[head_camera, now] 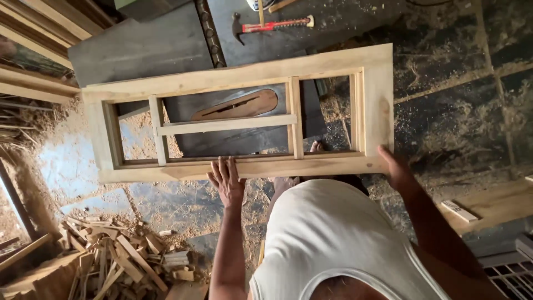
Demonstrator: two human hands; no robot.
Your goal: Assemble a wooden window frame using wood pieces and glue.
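**Two hands on a pale wooden frame above a saw table**

I look down from my head camera. At far left, a heap of wood offcuts [119,261] lies on the sawdust-covered floor [183,203]. Above it, a pale wooden frame [244,75] with several open panels lies flat and tilted slightly, spanning most of the view. It sits over a dark saw surface [139,47]; through one opening I see a wooden insert with a blade slot [236,106].

My left hand [226,180] lies flat and open on the frame's near rail, fingers spread and pointing away from me. Moving right, my white sleeveless shirt fills the lower centre. My right hand [393,166] grips the frame's near right corner, with the fingers curled around the edge.

At the top, beyond the frame, a hammer with a red handle [272,25] rests on the surface. At right, a small flat white block [458,210] lies on a wooden board.
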